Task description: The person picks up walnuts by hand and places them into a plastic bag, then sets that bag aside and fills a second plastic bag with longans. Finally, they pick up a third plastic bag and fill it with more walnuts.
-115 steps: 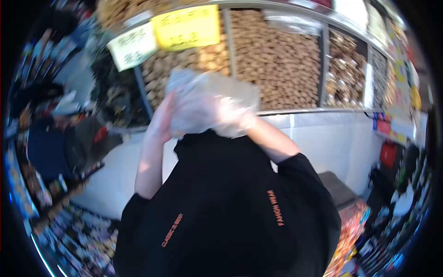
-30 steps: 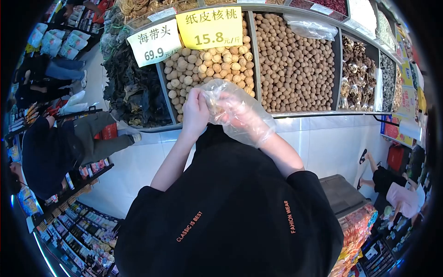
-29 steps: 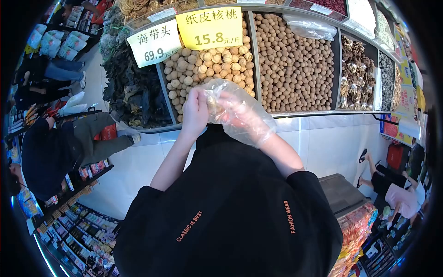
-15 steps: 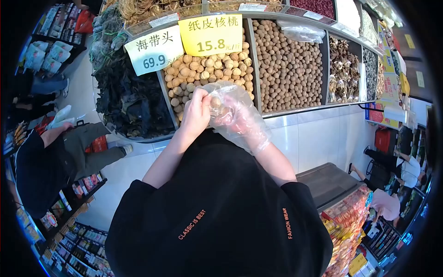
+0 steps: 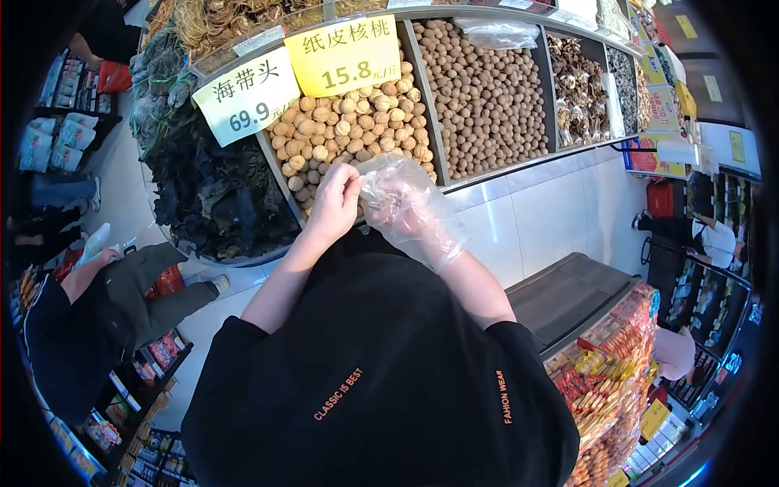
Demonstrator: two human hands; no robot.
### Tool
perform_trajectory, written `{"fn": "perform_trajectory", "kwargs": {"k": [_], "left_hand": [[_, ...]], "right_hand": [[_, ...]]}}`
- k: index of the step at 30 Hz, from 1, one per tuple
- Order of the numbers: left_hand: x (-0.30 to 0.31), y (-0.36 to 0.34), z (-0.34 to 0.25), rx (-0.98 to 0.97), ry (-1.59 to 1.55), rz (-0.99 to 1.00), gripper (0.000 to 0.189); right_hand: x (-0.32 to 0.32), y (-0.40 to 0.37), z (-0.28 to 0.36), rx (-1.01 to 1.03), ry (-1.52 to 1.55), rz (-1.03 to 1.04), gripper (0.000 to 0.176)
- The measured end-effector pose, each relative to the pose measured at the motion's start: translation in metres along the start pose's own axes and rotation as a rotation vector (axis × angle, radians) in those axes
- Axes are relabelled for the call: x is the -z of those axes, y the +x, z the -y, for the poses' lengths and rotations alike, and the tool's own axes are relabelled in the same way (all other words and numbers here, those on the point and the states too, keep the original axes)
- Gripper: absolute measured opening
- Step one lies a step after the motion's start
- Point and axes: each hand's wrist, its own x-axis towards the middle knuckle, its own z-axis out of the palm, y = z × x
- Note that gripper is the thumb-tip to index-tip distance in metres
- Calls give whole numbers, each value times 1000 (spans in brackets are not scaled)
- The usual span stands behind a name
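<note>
left hand [image 5: 331, 203] pinching plastic bag [image 5: 426, 231] rim, frame centre | right hand [image 5: 399, 213] inside bag, curled, grip unclear | walnut bin [image 5: 357, 122] above

**Two signs, two bags, two hands**

Price signs: two, one pale rectangular card sign [image 5: 246, 96] and one yellow rectangular card sign [image 5: 345, 55]. Clear thin plastic bags: two, one worn bag [image 5: 434, 239] over the right hand [image 5: 398, 207] and one spare bag [image 5: 495, 32] lying on the small brown nuts [image 5: 487, 105]. Bare hands: two, counting the left hand [image 5: 333, 203]. Heaps that can be told apart by kind: four. Further ones are too small to count.
</note>
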Motion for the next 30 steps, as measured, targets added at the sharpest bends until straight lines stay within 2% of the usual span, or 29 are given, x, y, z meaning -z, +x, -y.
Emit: {"fn": "perform_trajectory", "kwargs": {"k": [2, 4, 6, 9, 10, 12, 13, 15, 17, 20, 21, 23, 24, 25, 26, 28, 30], "left_hand": [[0, -3, -10, 14, -86, 20, 7], [-4, -6, -12, 27, -168, 42, 8], [-12, -10, -4, 97, -447, 17, 8], [-10, -11, 6, 102, -477, 33, 8], [-4, -10, 3, 106, -474, 39, 8], [8, -9, -2, -226, -25, 188, 4], [4, -12, 3, -224, -25, 198, 4], [-6, -17, 12, 103, -381, -62, 6], [-4, -12, 16, 167, -413, -202, 5], [13, -9, 21, 234, -418, -370, 5], [19, -9, 24, 253, -430, -453, 5], [35, -14, 44, 280, -569, -609, 7], [42, -18, 57, 285, -698, -681, 9], [54, -17, 42, 395, -754, -762, 10], [64, -21, 58, 435, -826, -845, 12], [85, -26, 51, 533, -972, -1010, 13], [113, -52, 104, 506, -1113, -940, 19]], "right_hand": [[-30, -13, 14, 82, -229, -76, 31], [-23, -12, 8, 94, -216, -100, 29], [-26, -13, 5, 104, -197, -122, 28], [-33, -12, 1, 163, -250, -151, 25], [-25, -4, -5, 156, -194, -165, 26], [-23, -5, -7, 150, -129, -184, 27], [-37, -14, 1, 133, -227, -132, 28], [-49, -20, 6, 118, -322, -85, 30], [-54, -18, 3, 37, -269, -129, 31], [-39, -22, -10, 54, -256, -105, 24], [-12, -16, -22, 51, -260, -109, 24], [52, -4, -46, -31, 28, -185, 19], [50, -14, -37, -34, 21, -187, 19], [41, -30, -22, -4, 134, -162, 25], [37, -42, -9, 25, 246, -136, 33], [40, -44, 12, 116, 222, -25, 41], [33, -42, 26, 246, 110, -135, 35]]}}
